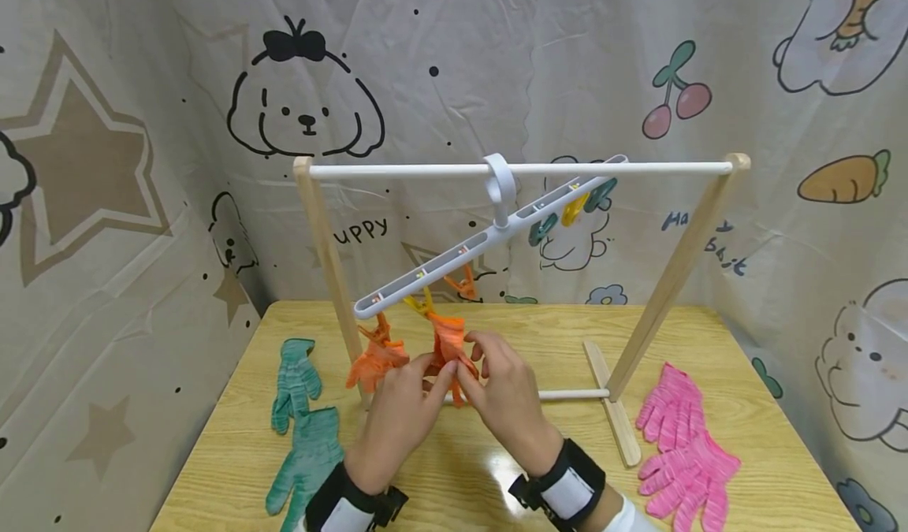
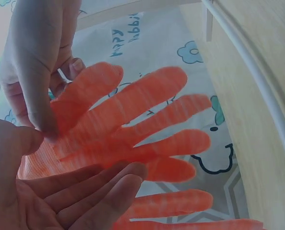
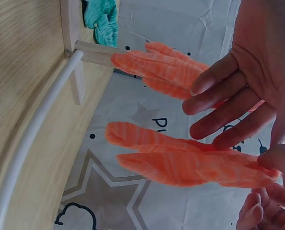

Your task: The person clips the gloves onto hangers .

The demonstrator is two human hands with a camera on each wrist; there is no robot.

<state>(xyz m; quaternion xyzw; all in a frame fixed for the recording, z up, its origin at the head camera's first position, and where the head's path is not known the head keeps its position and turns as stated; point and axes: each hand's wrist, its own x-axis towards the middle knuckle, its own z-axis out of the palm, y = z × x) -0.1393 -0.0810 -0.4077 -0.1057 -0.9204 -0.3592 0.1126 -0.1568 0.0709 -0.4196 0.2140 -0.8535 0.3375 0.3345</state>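
Observation:
An orange knit glove (image 1: 448,333) hangs from a yellow clip (image 1: 424,303) on the lower left half of a tilted grey hanger (image 1: 454,261). Both hands are at this glove, thumbs meeting at its front. My left hand (image 1: 403,407) pinches it from the left, its other fingers stretched alongside in the left wrist view. From the opposite side my right hand (image 1: 507,386) pinches its edge between thumb and fingers. The glove's fingers (image 2: 157,120) hang spread below the hands. A second orange glove (image 1: 376,364) hangs beside the left hand from an orange clip (image 1: 380,329).
A wooden stand's white rod (image 1: 397,171) carries the hanger. Another orange clip (image 1: 466,284) hangs bare; teal clips (image 1: 542,228) and a yellow clip (image 1: 573,210) line the raised end. Green gloves (image 1: 312,445) lie left on the table, pink gloves (image 1: 688,469) right.

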